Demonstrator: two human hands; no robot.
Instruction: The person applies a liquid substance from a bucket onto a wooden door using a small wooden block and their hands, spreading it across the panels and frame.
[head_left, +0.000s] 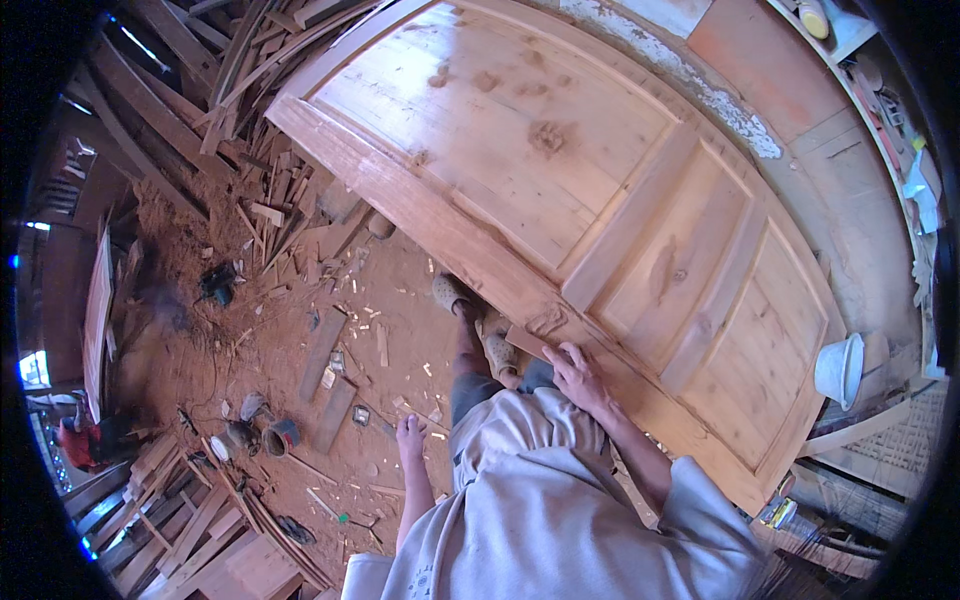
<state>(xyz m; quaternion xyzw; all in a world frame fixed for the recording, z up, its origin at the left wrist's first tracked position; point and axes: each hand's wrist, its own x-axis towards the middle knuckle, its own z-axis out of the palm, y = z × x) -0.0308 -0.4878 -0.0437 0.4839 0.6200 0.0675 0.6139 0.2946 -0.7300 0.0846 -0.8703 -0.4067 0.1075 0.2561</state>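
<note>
A large panelled wooden door (620,240) lies raised in front of me, its pale wood showing knots and darker blotches. At its near edge, my right hand (582,380) is closed on a flat brown piece of what looks like sandpaper (526,343), pressed to the frame's edge. A rough, darker patch (546,318) marks the wood just beyond it. Away from the door, my left hand (410,437) hangs at my left side over the floor. Its fingers are loosely apart, and nothing shows in them.
Wood offcuts (290,205) and long boards (150,90) pile up at the far left. Sawdust, shavings and planks (322,352) litter the floor around a bucket (281,437) and a dark power tool (216,284). A white tub (838,371) stands by the door's right end. Another person (85,440) is at far left.
</note>
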